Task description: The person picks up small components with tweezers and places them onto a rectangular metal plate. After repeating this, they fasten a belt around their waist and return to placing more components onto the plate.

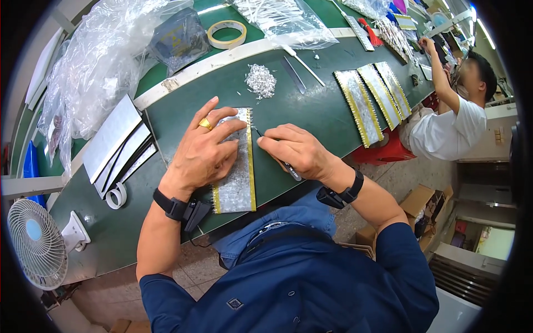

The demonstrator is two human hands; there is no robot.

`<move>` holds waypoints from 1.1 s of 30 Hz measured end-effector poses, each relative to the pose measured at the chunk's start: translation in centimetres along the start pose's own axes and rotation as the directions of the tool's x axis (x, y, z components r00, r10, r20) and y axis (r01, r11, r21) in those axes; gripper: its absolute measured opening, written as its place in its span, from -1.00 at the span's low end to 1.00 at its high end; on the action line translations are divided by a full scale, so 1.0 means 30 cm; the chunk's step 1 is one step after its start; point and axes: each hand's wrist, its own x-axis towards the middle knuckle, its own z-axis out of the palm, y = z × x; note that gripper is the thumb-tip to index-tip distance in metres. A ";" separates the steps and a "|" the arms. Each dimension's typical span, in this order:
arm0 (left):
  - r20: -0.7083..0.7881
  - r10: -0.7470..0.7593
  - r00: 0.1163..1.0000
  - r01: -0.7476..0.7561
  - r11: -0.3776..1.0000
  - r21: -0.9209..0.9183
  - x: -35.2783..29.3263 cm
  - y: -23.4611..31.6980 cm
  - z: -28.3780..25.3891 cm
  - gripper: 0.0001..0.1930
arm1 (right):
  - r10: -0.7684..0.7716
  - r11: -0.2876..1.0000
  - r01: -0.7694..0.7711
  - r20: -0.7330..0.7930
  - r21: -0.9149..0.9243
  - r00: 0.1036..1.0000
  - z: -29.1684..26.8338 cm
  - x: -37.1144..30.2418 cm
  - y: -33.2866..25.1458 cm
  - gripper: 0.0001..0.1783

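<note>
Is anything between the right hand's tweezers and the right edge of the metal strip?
Nothing visible: the right hand holds the tweezers with their tip close to the right edge of the yellow-edged metal strip. The left hand lies over the strip, near the tip but not between them.

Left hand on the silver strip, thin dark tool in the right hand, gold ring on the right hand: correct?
No, the gold ring is on the left hand, as the head view shows. The silver strip and thin dark tool are as you said.
</note>
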 end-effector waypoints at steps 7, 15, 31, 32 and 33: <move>0.005 -0.016 1.000 0.017 0.999 -0.028 0.000 0.002 0.002 -0.85 | -0.006 1.000 0.007 0.029 -0.029 1.000 0.006 0.008 -0.008 -0.53; 0.006 -0.016 1.000 0.016 1.000 -0.027 -0.002 0.004 0.002 -0.88 | 0.000 0.999 0.001 0.032 -0.043 0.999 0.008 0.011 -0.013 -0.55; 0.060 0.000 0.998 0.001 1.000 -0.011 0.003 0.004 0.004 -0.87 | 0.053 0.998 -0.053 -0.007 0.035 0.999 0.007 0.013 -0.003 -0.70; 0.055 0.001 0.998 0.000 1.000 -0.010 0.007 0.002 0.003 -0.87 | 0.217 0.974 -0.211 -0.062 0.083 0.974 0.000 0.016 -0.005 -0.73; 0.050 0.004 0.999 -0.003 1.000 -0.017 0.008 0.002 0.004 -0.87 | 0.378 0.921 -0.362 -0.106 0.140 0.920 -0.009 0.024 -0.012 -0.75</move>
